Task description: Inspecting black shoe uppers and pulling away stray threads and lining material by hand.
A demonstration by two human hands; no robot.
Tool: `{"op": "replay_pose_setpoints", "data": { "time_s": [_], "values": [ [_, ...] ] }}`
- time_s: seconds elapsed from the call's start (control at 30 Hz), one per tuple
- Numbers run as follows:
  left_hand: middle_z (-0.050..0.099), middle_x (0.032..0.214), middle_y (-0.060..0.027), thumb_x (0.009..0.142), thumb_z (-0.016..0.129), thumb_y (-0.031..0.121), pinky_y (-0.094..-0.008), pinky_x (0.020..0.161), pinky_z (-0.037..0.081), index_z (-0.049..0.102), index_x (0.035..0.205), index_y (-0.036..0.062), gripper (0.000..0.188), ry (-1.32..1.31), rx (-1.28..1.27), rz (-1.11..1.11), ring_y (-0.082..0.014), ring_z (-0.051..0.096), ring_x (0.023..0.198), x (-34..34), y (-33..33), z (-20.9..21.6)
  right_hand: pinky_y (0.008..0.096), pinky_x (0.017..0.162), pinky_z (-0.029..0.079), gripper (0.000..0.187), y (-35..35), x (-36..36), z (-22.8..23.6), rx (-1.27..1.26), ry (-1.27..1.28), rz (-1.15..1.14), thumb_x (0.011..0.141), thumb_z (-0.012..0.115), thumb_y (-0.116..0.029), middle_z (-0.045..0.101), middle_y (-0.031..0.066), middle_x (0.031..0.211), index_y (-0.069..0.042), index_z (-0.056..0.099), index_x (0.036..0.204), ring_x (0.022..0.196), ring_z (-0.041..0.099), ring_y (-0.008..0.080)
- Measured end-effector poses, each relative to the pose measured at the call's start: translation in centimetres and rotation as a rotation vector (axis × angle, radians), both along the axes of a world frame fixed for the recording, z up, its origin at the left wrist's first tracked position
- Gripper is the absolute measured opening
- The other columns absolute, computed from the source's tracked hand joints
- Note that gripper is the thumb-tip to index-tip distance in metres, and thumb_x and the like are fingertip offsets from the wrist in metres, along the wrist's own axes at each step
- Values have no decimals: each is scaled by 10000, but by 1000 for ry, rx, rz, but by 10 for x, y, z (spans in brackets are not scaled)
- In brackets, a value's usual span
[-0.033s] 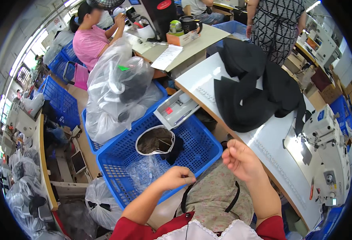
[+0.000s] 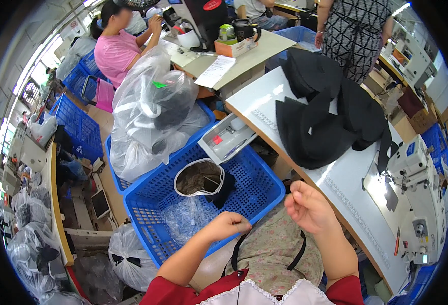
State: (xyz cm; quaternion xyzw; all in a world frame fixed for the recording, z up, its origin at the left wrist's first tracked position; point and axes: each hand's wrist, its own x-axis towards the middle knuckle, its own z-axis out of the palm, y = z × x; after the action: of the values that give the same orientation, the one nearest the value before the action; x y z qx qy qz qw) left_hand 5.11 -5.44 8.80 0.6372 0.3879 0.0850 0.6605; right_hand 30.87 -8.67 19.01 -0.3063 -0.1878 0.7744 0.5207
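Note:
My left hand (image 2: 228, 226) hovers over the near right rim of the blue basket (image 2: 150, 238), its thumb and fingers pinched together. Anything between those fingertips is too small to make out. To the right, my right hand (image 2: 309, 207) is raised beside the table edge with curled fingers and the thumb against the index finger; what it may hold cannot be made out. Inside the basket lie a dark cap-like piece with a white-edged opening (image 2: 199, 178) and crumpled clear plastic (image 2: 185, 218). Several black fabric pieces (image 2: 313, 134) are heaped on the white sewing table (image 2: 346, 178).
A sewing machine (image 2: 417, 188) stands at the right, with orange-handled snips (image 2: 397, 241) nearby. An open drawer (image 2: 226, 140) juts over the basket. A large filled plastic bag (image 2: 142, 122) sits behind it. A person in pink (image 2: 116, 53) sits at the far left; another stands beyond the table.
The whole view has shifted very slightly, the surroundings moving a little to the right. Both hands keep almost the same pose and place.

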Motion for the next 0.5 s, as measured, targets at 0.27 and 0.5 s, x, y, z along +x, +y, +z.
{"op": "replay_pose_setpoints", "data": {
  "time_s": [0.27, 0.5],
  "values": [
    [459, 1274, -182, 802, 596, 560, -429, 872, 448, 352, 1344, 6, 813, -206, -975, 1522, -295, 466, 1156, -87, 70, -196, 213, 440, 393, 100, -31, 16, -14, -28, -62, -36, 934, 480, -132, 647, 142, 743, -105, 468, 1029, 439, 508, 119],
    [549, 1166, -154, 922, 480, 246, -504, 941, 419, 492, 1191, 75, 319, -690, -837, 1626, -321, 519, 1089, -113, 86, -247, 202, 426, 381, 91, -41, 10, -19, -88, -106, -79, 927, 491, -115, 636, 133, 705, -110, 469, 1015, 432, 497, 115]
  ]
}}
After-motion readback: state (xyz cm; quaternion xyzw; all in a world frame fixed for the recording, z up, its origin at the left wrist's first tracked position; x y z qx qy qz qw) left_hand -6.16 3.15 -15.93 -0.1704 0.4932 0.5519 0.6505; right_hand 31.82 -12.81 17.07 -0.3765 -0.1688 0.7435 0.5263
